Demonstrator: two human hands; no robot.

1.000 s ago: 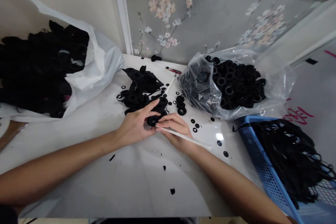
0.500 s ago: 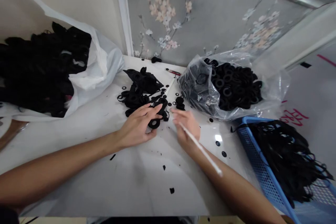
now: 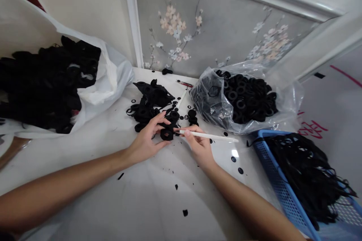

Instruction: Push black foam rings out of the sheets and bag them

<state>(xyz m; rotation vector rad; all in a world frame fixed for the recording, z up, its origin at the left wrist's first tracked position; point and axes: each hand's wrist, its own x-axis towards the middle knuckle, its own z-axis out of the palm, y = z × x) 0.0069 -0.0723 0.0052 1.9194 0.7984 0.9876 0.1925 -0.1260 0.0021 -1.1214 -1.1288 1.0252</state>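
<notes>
Head cam showed both forearms reaching in over a glossy white table (image 3: 158, 199). The left hand (image 3: 147, 139) was curled about half shut, its fingertips pinching a chunky matte black rubber ring (image 3: 166, 134) that looked joined to some ragged scrap. The right hand (image 3: 199, 147) was closed up pen-style around a thin white stick (image 3: 209, 136), with the tip right at the ring and the long end pointing off to the right. Just past the hands sat a floppy heap of black rubber offcuts (image 3: 149, 99) full of round holes, with tiny black punched bits (image 3: 233, 159) dotted around. Beyond the right hand, a crinkly clear plastic bag (image 3: 240, 98) bulged with black rings, and a blue plastic mesh basket (image 3: 271, 165) held tangled black strips. Well left of the left hand, a white plastic bag (image 3: 113, 79) held a big mass of black scrap (image 3: 48, 83).
</notes>
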